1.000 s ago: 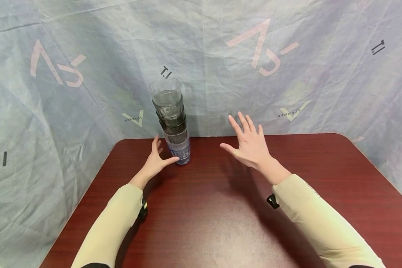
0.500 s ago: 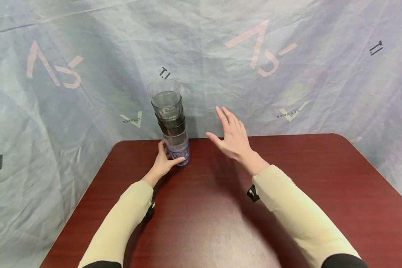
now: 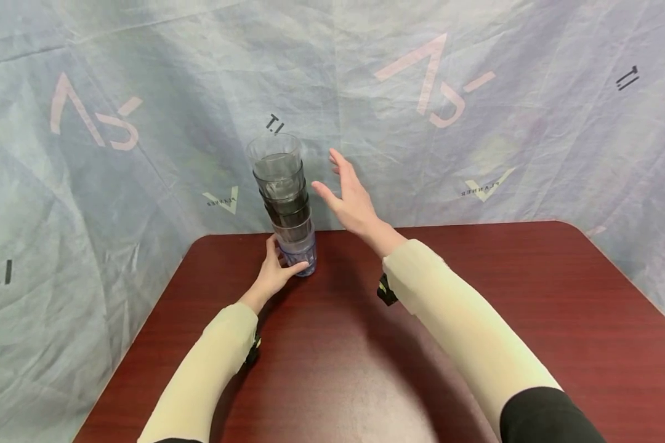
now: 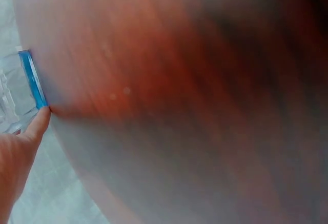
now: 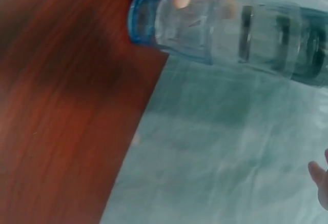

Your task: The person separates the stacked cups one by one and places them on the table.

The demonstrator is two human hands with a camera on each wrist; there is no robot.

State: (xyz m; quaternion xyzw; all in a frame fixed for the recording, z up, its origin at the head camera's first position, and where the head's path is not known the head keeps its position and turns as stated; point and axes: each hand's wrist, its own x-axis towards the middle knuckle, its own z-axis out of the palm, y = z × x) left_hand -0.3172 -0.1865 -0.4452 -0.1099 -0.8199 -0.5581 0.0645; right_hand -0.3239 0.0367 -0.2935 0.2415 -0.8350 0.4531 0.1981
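Note:
A tall stack of clear cups stands upright near the back of the table, left of centre. Its lowest cup is blue-tinted, the middle ones are smoky grey and the top one is clear. My left hand grips the lowest cup from the left, thumb across its front and fingers round behind. In the left wrist view, the thumb lies by the blue base. To the right of the stack, my right hand is raised at mid-height with fingers extended, apart from the cups.
The dark red wooden table has a rounded back edge. Behind it and at both sides hangs a pale printed cloth, close to the stack.
My left hand has come in from the left and closed round the lowest cup. My right hand has moved left and up, towards the stack, which stays in place.

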